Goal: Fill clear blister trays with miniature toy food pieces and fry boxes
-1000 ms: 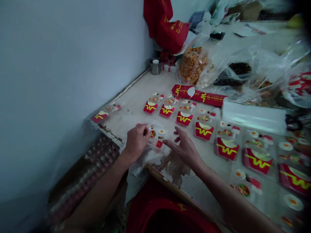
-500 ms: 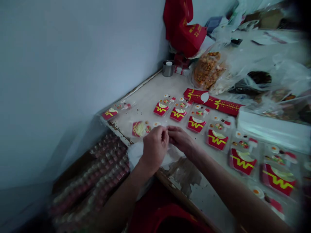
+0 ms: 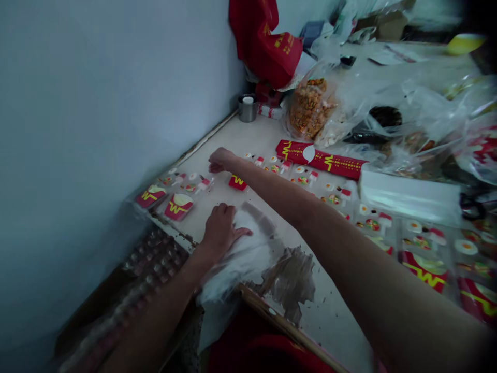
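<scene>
My left hand (image 3: 222, 228) rests on a pile of thin clear plastic bags (image 3: 252, 254) near the table's edge. Its thumb is stretched away from the fingers, and it grips nothing. Farther in, my right hand (image 3: 221, 159) hovers above the table, fingers loosely bent downward, with nothing visible in them. Just left of it lie two clear packets, a nearer one (image 3: 179, 206) and one at the corner (image 3: 150, 196), each with a red piece marked by a yellow zigzag and small food-shaped pieces. Another packet (image 3: 237, 181) sits partly under my right forearm.
More such packets (image 3: 425, 269) run in a row to the right. Behind them lie a red printed strip (image 3: 341, 167), a white box (image 3: 407, 197) and a bag of orange-brown pieces (image 3: 310, 111). A metal cup (image 3: 247, 110) stands by the wall. Blurred trays (image 3: 151, 259) sit below the table's left edge.
My hands, together before, have parted. The packet by them now lies beside the corner one. My right hand has moved farther in and left; my left hand has come down on the plastic bags.
</scene>
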`<state>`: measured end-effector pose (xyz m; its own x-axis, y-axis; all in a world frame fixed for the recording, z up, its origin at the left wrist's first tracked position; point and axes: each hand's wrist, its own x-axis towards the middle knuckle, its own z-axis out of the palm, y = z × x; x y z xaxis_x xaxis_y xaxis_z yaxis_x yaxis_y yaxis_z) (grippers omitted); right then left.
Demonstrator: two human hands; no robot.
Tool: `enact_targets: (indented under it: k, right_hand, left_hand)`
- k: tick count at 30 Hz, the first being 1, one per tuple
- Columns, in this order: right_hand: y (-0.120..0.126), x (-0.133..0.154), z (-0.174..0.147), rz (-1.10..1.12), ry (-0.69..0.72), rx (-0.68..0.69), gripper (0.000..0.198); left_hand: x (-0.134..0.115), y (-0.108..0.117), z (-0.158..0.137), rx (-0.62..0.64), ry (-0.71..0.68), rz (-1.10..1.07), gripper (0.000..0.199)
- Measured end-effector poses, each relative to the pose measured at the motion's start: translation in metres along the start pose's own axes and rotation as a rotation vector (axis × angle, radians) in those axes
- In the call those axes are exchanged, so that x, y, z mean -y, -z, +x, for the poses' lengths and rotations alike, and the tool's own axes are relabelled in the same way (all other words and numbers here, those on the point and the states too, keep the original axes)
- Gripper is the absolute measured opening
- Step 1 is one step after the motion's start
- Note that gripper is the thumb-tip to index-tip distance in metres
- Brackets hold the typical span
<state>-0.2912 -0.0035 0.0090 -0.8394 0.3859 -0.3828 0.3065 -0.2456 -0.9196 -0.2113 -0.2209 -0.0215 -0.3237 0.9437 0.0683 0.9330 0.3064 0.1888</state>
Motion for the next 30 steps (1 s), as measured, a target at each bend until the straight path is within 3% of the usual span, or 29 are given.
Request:
enact_targets:
  k: [2,4,6,8,11,14,17,20,23,27,30]
  right_hand:
    - [0.005,0.004,0.001,-0.028,0.073,0.001,0.009]
    - [0.018,0.005,-0.007,-0.098,0.157,0.014,0.021]
    - [0.038,0.002,-0.023,-0.332,0.268,0.077,0.034]
    - [0.061,-0.005,-0.043,-0.731,0.39,0.191,0.047]
    - [0.088,-0.016,-0.067,-1.314,0.484,0.278,0.071]
    - [0.097,-0.024,-0.069,-1.61,0.48,0.237,0.092]
    - [0.097,-0.023,-0.05,-1.653,0.512,0.239,0.1]
    - [0.1,-0.017,-0.027,-1.644,0.527,0.291,0.101]
    - [0.106,-0.014,-0.011,-1.601,0.506,0.38,0.106]
    - [0.113,-0.017,-0.004,-1.639,0.491,0.407,0.11]
    - [0.114,-0.02,-0.009,-1.718,0.525,0.415,0.109]
  left_hand:
    - [-0.008,0.002,0.013,0.077,-0.005,0.0,0.071]
    - [-0.013,0.003,0.022,0.182,0.017,-0.049,0.066]
    - [-0.012,0.002,0.028,0.289,0.075,-0.137,0.054]
    - [-0.004,0.0,0.031,0.351,0.135,-0.245,0.038]
    - [0.013,0.001,0.031,0.28,0.154,-0.398,0.023]
    - [0.033,0.009,0.029,0.127,0.165,-0.478,0.019]
    - [0.049,0.019,0.031,0.113,0.309,-0.548,0.019]
    - [0.06,0.025,0.036,0.205,0.436,-0.667,0.018]
    - [0.067,0.024,0.039,0.275,0.479,-0.759,0.022]
    - [0.07,0.023,0.038,0.24,0.567,-1.02,0.03]
    - [0.07,0.027,0.037,0.318,0.654,-1.132,0.036]
